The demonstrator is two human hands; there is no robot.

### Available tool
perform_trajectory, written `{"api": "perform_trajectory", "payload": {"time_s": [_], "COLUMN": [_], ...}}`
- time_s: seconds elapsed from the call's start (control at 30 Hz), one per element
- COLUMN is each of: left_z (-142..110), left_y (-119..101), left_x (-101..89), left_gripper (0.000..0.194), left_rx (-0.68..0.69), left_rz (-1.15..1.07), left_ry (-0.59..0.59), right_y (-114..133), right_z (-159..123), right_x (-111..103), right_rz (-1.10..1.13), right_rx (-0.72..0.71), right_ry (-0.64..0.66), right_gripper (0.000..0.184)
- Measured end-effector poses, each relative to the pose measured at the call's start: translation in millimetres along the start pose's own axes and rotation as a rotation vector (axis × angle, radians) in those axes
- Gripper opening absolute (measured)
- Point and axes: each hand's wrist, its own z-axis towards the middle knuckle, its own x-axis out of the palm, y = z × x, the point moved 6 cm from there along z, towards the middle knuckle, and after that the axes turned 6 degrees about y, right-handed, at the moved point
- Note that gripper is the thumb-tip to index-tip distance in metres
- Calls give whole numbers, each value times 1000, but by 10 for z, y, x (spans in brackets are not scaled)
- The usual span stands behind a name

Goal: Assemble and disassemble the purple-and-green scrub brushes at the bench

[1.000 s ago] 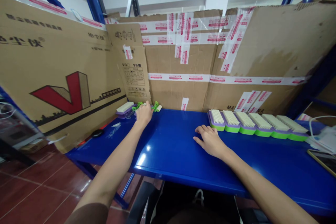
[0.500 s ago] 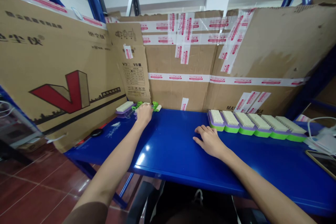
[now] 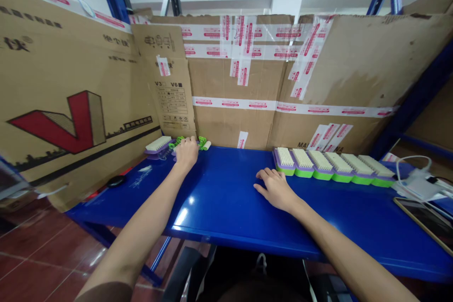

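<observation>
My left hand (image 3: 187, 155) reaches to the back left of the blue table (image 3: 226, 198), its fingers curled down among small green parts (image 3: 202, 142). What lies under the fingers is mostly hidden; a bit of purple shows beside them. Just left of it stands a purple brush (image 3: 158, 145) with pale bristles facing up. A short cream cylinder (image 3: 207, 146) lies to the right of the fingers. My right hand (image 3: 274, 188) rests palm down on the table, fingers loosely bent and thumb apart, holding nothing. Behind it begins a row of brush heads (image 3: 322, 163), purple and green with cream bristles.
Taped cardboard panels (image 3: 233, 80) wall the table at the back, and a printed carton (image 3: 63, 80) stands at the left. A black round object (image 3: 116, 180) lies near the left edge. A phone (image 3: 424, 222) and a white adapter with cables (image 3: 419, 186) lie at the right.
The view has turned slightly right, so everything sits further left in the picture. Both hands keep nearly the same place on the table; the left fingers stay curled over the green parts.
</observation>
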Motion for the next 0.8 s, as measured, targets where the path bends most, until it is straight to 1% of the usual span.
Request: {"api": "perform_trajectory", "payload": {"time_s": [0.07,0.2,0.23,0.33,0.4,0.47,0.53,0.67,0.73,0.8], "left_z": [-4,-29,-43,-111,-172,-233,-282,-331,-342,-351], "left_y": [-22,-159,-211,-406,-557,-690,-784,-829,-808,-785], "left_x": [-46,-112,-114,-79,-42,-11,7,10,4,-3], "left_gripper": [28,11,12,21,26,30,28,19,20,22], "left_rx": [17,134,166,251,313,368,410,441,437,428], "left_rz": [-34,-129,-153,-220,-262,-302,-337,-394,-411,-408], "left_ry": [-35,-60,-57,-29,-3,25,55,105,122,136], "right_y": [5,28,29,14,0,-5,4,92,156,210], "right_z": [-2,-10,-11,-9,-4,2,3,-19,-40,-46], "right_x": [-8,-38,-41,-39,-33,-28,-27,-76,-119,-168], "right_rz": [5,30,30,32,38,46,55,154,200,184], "right_rx": [10,11,12,18,17,4,-14,-72,-98,-109], "right_ry": [9,15,16,19,20,25,35,-12,-49,-60], "right_gripper": [18,13,12,10,12,18,28,50,51,43]}}
